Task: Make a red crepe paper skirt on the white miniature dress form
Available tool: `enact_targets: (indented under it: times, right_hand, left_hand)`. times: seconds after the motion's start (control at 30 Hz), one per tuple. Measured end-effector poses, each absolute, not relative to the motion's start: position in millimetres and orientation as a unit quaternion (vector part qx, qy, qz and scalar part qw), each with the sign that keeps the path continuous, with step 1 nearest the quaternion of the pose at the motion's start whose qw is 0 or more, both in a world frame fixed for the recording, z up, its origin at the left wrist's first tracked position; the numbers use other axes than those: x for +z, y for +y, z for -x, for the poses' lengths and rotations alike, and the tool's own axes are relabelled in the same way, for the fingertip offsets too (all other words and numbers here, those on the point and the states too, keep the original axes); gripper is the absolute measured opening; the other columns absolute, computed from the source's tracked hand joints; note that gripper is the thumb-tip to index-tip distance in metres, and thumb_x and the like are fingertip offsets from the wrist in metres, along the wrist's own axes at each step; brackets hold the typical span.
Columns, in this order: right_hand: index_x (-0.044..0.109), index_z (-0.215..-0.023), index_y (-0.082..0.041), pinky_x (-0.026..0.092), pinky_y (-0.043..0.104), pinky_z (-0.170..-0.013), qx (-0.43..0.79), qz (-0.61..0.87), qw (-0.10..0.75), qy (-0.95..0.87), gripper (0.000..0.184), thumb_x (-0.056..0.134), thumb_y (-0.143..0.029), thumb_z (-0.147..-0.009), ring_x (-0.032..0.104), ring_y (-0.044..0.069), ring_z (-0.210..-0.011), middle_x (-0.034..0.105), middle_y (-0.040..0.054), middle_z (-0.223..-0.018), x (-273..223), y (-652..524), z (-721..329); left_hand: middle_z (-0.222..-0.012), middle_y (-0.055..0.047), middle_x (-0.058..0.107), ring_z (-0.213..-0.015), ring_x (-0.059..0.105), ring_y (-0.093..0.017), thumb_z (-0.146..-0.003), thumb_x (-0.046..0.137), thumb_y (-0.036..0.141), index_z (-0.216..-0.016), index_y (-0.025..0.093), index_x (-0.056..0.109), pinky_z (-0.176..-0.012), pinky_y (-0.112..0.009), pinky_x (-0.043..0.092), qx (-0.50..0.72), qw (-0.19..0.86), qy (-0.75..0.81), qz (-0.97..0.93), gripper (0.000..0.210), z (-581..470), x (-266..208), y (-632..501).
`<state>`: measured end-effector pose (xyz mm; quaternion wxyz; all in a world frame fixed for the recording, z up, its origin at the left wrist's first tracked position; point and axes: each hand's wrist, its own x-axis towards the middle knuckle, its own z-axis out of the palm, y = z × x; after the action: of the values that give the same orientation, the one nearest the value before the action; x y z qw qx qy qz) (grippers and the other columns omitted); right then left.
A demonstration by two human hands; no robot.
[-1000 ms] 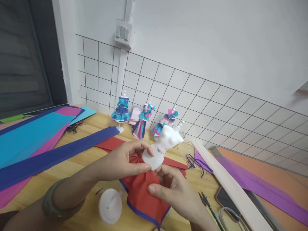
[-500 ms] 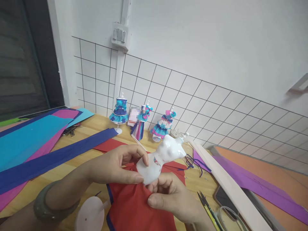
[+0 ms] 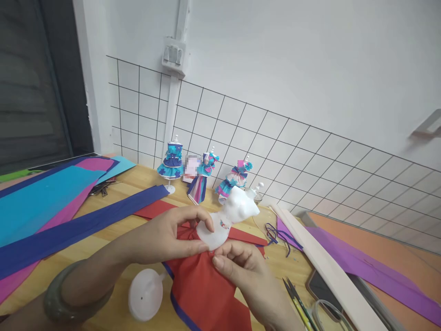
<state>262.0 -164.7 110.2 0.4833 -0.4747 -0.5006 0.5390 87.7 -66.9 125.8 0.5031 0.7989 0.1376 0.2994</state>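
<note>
A small white mannequin leans to the right in front of me, with a little coloured mark at its waist. Red paper or cloth with a dark blue edge is gathered round its lower end and hangs toward me. My left hand grips the mannequin's hip, with thumb and forefinger pressed on it and on the red gathers. Just below the hip, my right hand pinches the gathered red material. The mannequin's round white base shows beneath my left wrist, tipped toward me.
Three small dressed mannequins stand by the wire grid. Coloured sheets and a dark blue strip lie left. At right are a pale strip, tweezers, a phone and a tape roll.
The mannequin has shifted slightly left and up and turned a little. Its base has swung right and up. My right hand has moved slightly, still pinching the red material.
</note>
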Motion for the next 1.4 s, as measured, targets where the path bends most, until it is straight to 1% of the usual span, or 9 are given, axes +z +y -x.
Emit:
enact_targets:
  times: [0.2, 0.37, 0.47, 0.57, 0.77, 0.9, 1.0, 1.13, 1.4]
  right_hand:
    - [0.061, -0.072, -0.016, 0.021, 0.020, -0.045, 0.461, 0.534, 0.487, -0.515, 0.027, 0.064, -0.043, -0.075, 0.028, 0.006, -0.049, 0.038, -0.0066, -0.053, 112.2, -168.7, -255.5]
    - [0.066, -0.076, -0.018, 0.033, 0.022, -0.051, 0.298, 0.580, 0.482, -0.585, 0.022, 0.057, -0.039, -0.079, 0.041, 0.011, -0.057, 0.050, -0.0011, -0.062, 111.6, -171.1, -250.5]
    - [0.065, -0.077, -0.019, 0.034, 0.023, -0.052, 0.254, 0.584, 0.475, -0.608, 0.022, 0.054, -0.037, -0.081, 0.042, 0.011, -0.056, 0.048, -0.0017, -0.060, 111.3, -169.6, -250.3]
    - [0.063, -0.074, -0.019, 0.032, 0.023, -0.051, 0.256, 0.593, 0.477, -0.597, 0.023, 0.054, -0.038, -0.081, 0.039, 0.010, -0.053, 0.043, -0.0039, -0.056, 111.8, -168.3, -250.4]
    - [0.060, -0.072, -0.018, 0.032, 0.022, -0.050, 0.262, 0.597, 0.481, -0.586, 0.023, 0.053, -0.038, -0.081, 0.039, 0.010, -0.054, 0.043, -0.0039, -0.058, 108.3, -168.2, -249.9]
    - [0.060, -0.071, -0.018, 0.031, 0.022, -0.049, 0.254, 0.596, 0.483, -0.589, 0.024, 0.053, -0.039, -0.081, 0.038, 0.010, -0.053, 0.042, -0.0044, -0.056, 106.6, -167.5, -249.9]
    - [0.060, -0.071, -0.018, 0.031, 0.022, -0.049, 0.257, 0.596, 0.476, -0.594, 0.024, 0.053, -0.039, -0.082, 0.038, 0.010, -0.053, 0.042, -0.0045, -0.056, 107.2, -167.0, -250.5]
    - [0.060, -0.072, -0.018, 0.031, 0.022, -0.050, 0.262, 0.599, 0.472, -0.591, 0.025, 0.053, -0.039, -0.082, 0.038, 0.010, -0.054, 0.042, -0.0044, -0.057, 107.2, -166.4, -251.7]
    - [0.055, -0.067, -0.017, 0.031, 0.022, -0.046, 0.296, 0.619, 0.477, -0.549, 0.031, 0.057, -0.046, -0.077, 0.038, 0.009, -0.052, 0.043, -0.0040, -0.056, 108.1, -166.8, -254.5]
  left_hand:
    - [-0.093, 0.003, 0.057, -0.088, 0.053, -0.014, -0.074, 0.061, 0.015, -0.091, 0.026, 0.057, -0.079, -0.024, 0.044, 0.316, 0.437, 0.185, -0.821, 0.021, -87.6, 128.5, -69.9]
    - [-0.092, 0.003, 0.056, -0.088, 0.053, -0.015, -0.074, 0.059, 0.014, -0.094, 0.026, 0.056, -0.079, -0.027, 0.044, 0.321, 0.444, 0.179, -0.817, 0.023, -89.1, 126.0, -68.6]
    - [-0.094, 0.003, 0.055, -0.093, 0.053, -0.015, -0.076, 0.059, 0.014, -0.095, 0.027, 0.054, -0.082, -0.028, 0.044, 0.332, 0.483, 0.157, -0.795, 0.023, -91.8, 121.3, -67.0]
    - [-0.100, 0.001, 0.055, -0.100, 0.052, -0.018, -0.077, 0.058, 0.016, -0.098, 0.026, 0.052, -0.086, -0.032, 0.044, 0.325, 0.533, 0.142, -0.768, 0.024, -93.8, 117.4, -66.0]
    - [-0.105, 0.000, 0.054, -0.103, 0.050, -0.017, -0.082, 0.055, 0.020, -0.100, 0.026, 0.051, -0.087, -0.032, 0.041, 0.315, 0.576, 0.138, -0.741, 0.020, -94.8, 117.2, -66.1]
    - [-0.100, 0.001, 0.053, -0.100, 0.050, -0.016, -0.077, 0.064, 0.023, -0.098, 0.026, 0.049, -0.085, -0.030, 0.041, 0.312, 0.606, 0.128, -0.720, 0.026, -97.7, 117.9, -68.1]
    - [-0.099, 0.002, 0.052, -0.100, 0.049, -0.015, -0.074, 0.066, 0.018, -0.096, 0.026, 0.048, -0.084, -0.028, 0.040, 0.315, 0.614, 0.132, -0.711, 0.029, -99.9, 117.1, -69.4]
    - [-0.100, 0.002, 0.054, -0.098, 0.050, -0.014, -0.076, 0.061, 0.011, -0.095, 0.025, 0.047, -0.084, -0.029, 0.040, 0.307, 0.624, 0.124, -0.707, 0.028, -100.2, 116.3, -69.2]
    - [-0.100, 0.002, 0.054, -0.099, 0.050, -0.014, -0.077, 0.060, 0.012, -0.096, 0.026, 0.047, -0.084, -0.028, 0.041, 0.308, 0.618, 0.133, -0.711, 0.027, -99.8, 115.8, -66.7]
